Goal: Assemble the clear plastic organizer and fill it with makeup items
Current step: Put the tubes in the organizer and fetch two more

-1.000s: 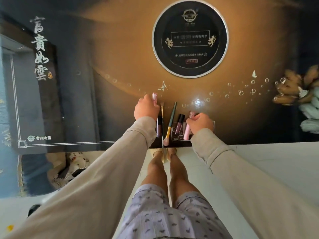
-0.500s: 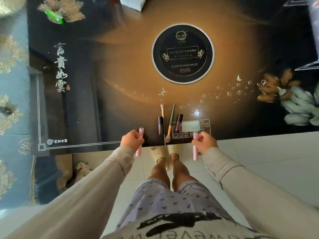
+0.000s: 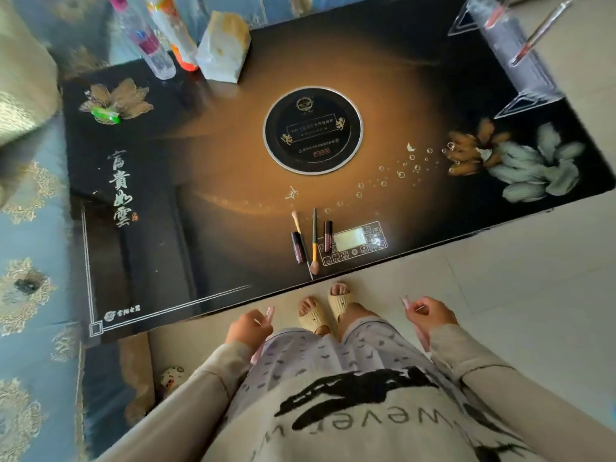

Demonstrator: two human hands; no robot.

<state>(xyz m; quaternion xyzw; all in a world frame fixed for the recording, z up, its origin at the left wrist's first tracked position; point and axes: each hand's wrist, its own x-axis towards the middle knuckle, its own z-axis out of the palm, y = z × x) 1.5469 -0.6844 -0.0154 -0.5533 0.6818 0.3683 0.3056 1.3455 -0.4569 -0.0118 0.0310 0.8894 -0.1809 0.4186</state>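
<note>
Bottom of frame: person's beige sleeves & printed top, patterned shorts just beyond. L hand, lower centre-left, has fingers curled, grip pinching a pale pink tube w/ its tip poking up past the knuckles; the hand is off the desk, over the floor. R hand, lower centre-right, is likewise curled, grip closed round a second pink tube, tip pointing up-left. Between the hands: two feet in cream slippers on pale floor tiles. Just above, at the near edge of the desk, centre frame, four makeup items lie side by side, roughly parallel. These are a dark gloss tube; a thin brush w/ a small pinkish head at its far end, running close by that tube; a green-and-yellow-handled brush, bristles toward the edge; & another dark tube at the left end of the printed control panel. Mid desk: round black hob in an amber glow. The clear plastic organizer sits at the desk's far corner, upper right of frame, well apart from both hands. It has see-through walls & triangular ends, blurred; two slim reddish sticks are in or against it, can't tell which. Upper left: plastic bottles, a pale bag, a small green object. Blue patterned sofa along the left edge.
</note>
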